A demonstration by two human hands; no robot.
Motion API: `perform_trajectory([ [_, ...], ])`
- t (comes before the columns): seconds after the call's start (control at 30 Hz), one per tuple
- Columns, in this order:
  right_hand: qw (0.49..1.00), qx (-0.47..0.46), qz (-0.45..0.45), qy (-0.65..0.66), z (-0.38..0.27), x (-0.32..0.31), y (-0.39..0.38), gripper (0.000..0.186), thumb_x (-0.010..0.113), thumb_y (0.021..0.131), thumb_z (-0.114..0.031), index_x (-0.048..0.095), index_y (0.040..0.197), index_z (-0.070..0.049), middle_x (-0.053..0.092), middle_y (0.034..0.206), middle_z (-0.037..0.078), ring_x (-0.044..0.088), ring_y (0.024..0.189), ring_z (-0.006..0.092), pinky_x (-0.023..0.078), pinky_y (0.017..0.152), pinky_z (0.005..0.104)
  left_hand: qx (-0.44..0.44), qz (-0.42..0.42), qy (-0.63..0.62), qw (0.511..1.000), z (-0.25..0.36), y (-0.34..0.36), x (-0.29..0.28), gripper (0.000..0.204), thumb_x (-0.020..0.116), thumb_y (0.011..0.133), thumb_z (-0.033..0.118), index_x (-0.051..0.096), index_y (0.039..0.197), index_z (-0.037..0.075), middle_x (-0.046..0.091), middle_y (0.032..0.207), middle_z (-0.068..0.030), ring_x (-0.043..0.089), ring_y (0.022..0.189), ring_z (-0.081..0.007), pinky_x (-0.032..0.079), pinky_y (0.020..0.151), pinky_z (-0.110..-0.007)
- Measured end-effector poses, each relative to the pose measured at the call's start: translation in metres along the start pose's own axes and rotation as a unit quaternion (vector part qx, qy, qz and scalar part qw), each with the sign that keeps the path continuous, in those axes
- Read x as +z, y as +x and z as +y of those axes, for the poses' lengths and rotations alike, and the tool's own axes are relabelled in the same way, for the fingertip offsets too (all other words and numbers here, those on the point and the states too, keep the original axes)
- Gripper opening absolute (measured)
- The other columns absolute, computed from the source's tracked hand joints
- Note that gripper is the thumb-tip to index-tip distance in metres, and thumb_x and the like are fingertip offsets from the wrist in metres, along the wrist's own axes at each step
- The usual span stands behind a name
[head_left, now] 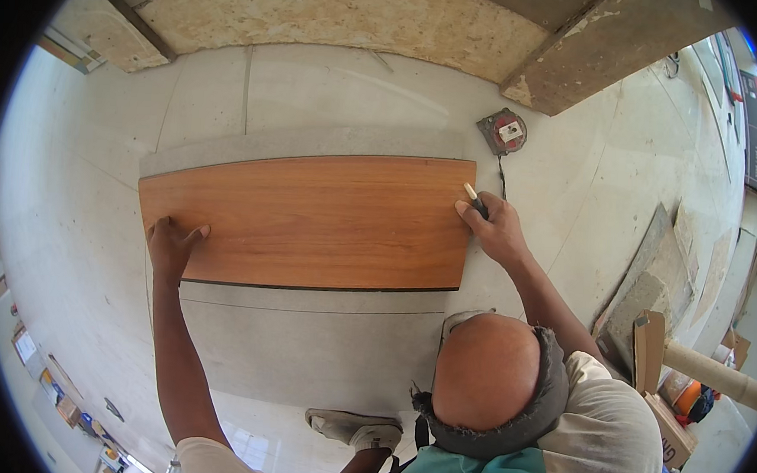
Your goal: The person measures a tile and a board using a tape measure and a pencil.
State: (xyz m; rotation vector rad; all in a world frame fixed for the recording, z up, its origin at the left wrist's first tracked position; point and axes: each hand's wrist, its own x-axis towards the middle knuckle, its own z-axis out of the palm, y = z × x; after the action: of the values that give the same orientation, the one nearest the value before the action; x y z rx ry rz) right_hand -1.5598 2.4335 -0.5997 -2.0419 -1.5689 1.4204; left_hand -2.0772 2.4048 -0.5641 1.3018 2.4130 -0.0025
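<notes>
A long orange-brown wood-grain board [328, 216] lies flat over a grey tile [302, 345]. My left hand [172, 246] rests at the board's left end, thumb spread from the fingers, fingertips on the surface. At the right end, my right hand [496, 226] is closed round a pen [479, 204] with a dark body and a pale tip pointing up and left. The thumb of that hand touches the board's right edge. Below the board's front edge, a thin dark line runs across the tile. Part of the tile also shows beyond the board's far edge.
A tape measure [502, 132] sits on the pale floor beyond my right hand, a dark strap trailing from it. Worn wooden panels [348, 18] stand along the far side. Broken slabs [645, 274], cardboard [647, 348] and a pole [717, 376] lie at the right.
</notes>
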Motion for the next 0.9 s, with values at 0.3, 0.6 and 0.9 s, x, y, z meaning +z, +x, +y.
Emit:
perform_trajectory([
  [0.3, 1.0, 0.003, 0.001, -0.002, -0.002, -0.002, -0.002, 0.043, 0.064, 0.087, -0.037, 0.054, 0.073, 0.003, 0.05, 0.059, 0.012, 0.047, 0.055, 0.0211, 0.039, 0.055, 0.0379, 0.015, 0.018, 0.02, 1.0, -0.007, 0.002, 0.006, 0.075, 0.085, 0.067, 0.033, 0.051, 0.119, -0.009, 0.052, 0.12, -0.0241, 0.051, 0.113, -0.0369, 0.045, 0.093, -0.043],
  [0.6, 0.999, -0.015, 0.017, -0.038, -0.013, -0.003, -0.001, 0.041, 0.066, 0.086, -0.035, 0.055, 0.074, 0.003, 0.049, 0.057, 0.012, 0.044, 0.055, 0.0181, 0.039, 0.055, 0.0367, 0.186, 0.044, -0.011, 0.982, -0.023, 0.001, 0.026, 0.05, 0.082, 0.067, 0.017, 0.058, 0.103, -0.008, 0.057, 0.111, -0.0205, 0.053, 0.107, -0.0358, 0.046, 0.089, -0.042],
  [0.9, 0.983, -0.065, 0.054, -0.166, -0.025, -0.003, -0.013, 0.04, 0.066, 0.086, -0.033, 0.053, 0.071, 0.002, 0.053, 0.058, 0.013, 0.051, 0.055, 0.0227, 0.041, 0.055, 0.0385, -0.001, -0.035, 0.019, 0.999, 0.053, -0.017, 0.009, 0.092, 0.086, 0.061, 0.042, 0.045, 0.119, -0.017, 0.037, 0.136, -0.0355, 0.043, 0.127, -0.0422, 0.044, 0.1, -0.041],
])
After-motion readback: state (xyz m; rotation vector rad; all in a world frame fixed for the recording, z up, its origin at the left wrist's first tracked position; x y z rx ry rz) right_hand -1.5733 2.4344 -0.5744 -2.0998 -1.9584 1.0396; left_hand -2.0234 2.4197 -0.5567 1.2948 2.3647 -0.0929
